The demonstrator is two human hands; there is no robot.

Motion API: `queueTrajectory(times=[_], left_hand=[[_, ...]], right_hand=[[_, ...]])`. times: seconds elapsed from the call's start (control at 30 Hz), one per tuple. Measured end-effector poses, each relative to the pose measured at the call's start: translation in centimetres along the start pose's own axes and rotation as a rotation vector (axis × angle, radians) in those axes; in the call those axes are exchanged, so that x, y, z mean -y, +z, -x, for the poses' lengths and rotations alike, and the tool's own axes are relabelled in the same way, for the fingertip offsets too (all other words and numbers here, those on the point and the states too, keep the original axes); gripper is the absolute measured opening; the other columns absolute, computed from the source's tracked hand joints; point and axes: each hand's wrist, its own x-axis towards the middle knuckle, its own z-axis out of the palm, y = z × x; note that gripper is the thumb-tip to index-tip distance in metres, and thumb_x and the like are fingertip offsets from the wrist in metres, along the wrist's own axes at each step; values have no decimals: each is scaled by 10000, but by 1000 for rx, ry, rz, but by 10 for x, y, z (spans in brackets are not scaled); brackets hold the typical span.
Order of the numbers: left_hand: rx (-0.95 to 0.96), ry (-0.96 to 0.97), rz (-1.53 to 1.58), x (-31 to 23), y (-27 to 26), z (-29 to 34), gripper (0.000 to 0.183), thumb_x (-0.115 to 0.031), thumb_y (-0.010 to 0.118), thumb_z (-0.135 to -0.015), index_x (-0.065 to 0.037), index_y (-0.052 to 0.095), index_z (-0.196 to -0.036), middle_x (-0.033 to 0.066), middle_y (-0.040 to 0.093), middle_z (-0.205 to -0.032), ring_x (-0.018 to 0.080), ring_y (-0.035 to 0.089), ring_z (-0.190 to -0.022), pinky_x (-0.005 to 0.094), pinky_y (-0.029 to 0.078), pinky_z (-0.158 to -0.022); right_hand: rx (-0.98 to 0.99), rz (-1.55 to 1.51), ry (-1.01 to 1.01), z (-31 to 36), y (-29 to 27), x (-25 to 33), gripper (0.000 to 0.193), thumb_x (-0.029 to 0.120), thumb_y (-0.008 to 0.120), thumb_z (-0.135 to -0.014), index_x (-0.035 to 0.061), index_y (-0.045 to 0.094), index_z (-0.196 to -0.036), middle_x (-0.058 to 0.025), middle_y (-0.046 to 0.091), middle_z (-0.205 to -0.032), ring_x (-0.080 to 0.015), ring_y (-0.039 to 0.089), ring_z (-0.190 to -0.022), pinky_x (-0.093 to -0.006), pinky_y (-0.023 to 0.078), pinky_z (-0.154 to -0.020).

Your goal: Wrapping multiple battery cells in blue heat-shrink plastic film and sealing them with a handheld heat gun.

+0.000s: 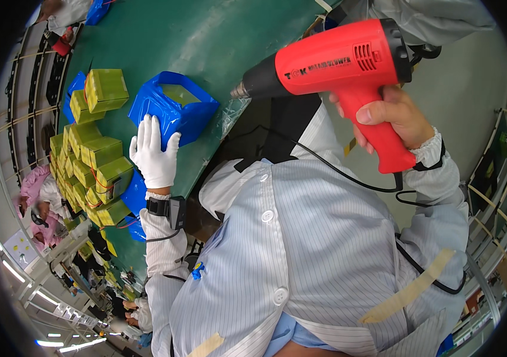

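Note:
My right hand (390,122), bare, is wrapped round the handle of a red heat gun (336,59). Its dark nozzle points left, toward a block in blue plastic film (173,110) on the green table. The film's end gapes, and a yellow-green face shows inside it. My left hand (155,152), in a white glove, lies with outstretched fingers against the near side of the blue-wrapped block. A black cord runs from the foot of the gun's handle.
Several yellow-green wrapped blocks (96,152) with thin red wires are stacked left of my left hand. Blue film pieces (134,193) lie beside them. The green table's (217,35) edge runs diagonally near me. Other people (48,196) sit at the far left.

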Motion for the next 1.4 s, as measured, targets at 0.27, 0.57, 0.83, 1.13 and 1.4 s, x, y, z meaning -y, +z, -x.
queueTrajectory(times=[0.27,0.57,0.83,1.13,1.4], left_hand=[[-5,13,-8,1,0,0,651,-400,747,-875,-63,591,-1410,135,585,-1460,282,546,-1345,430,368,-1094],[-2,9,-17,1,1,0,643,-400,747,-876,-76,594,-1410,123,586,-1461,274,544,-1349,429,359,-1101],[0,5,-14,2,2,1,646,-397,753,-872,-84,592,-1414,118,582,-1468,266,539,-1356,425,346,-1110],[0,7,-11,2,1,0,646,-393,755,-871,-76,593,-1410,127,580,-1468,275,537,-1358,426,349,-1108],[5,7,-4,-1,-3,-2,641,-396,755,-868,-71,599,-1398,133,584,-1462,285,546,-1345,434,357,-1104]], right_hand=[[-4,-29,26,-9,-3,-13,597,200,701,-777,-47,544,-1298,-132,624,-1059,-167,643,-585,-295,549,-488],[44,-51,8,-21,0,-20,567,217,712,-781,-62,559,-1251,-119,608,-979,-167,638,-570,-294,557,-484],[77,-89,-22,-24,1,-19,457,149,677,-822,-58,562,-1212,-107,601,-945,-165,634,-589,-305,554,-506],[78,-73,-8,-38,13,-16,464,176,692,-810,-38,567,-1202,-103,602,-932,-170,635,-592,-303,555,-511],[123,-29,-105,-66,11,-11,511,220,702,-825,-53,564,-1234,-113,616,-965,-164,647,-604,-297,553,-498]])
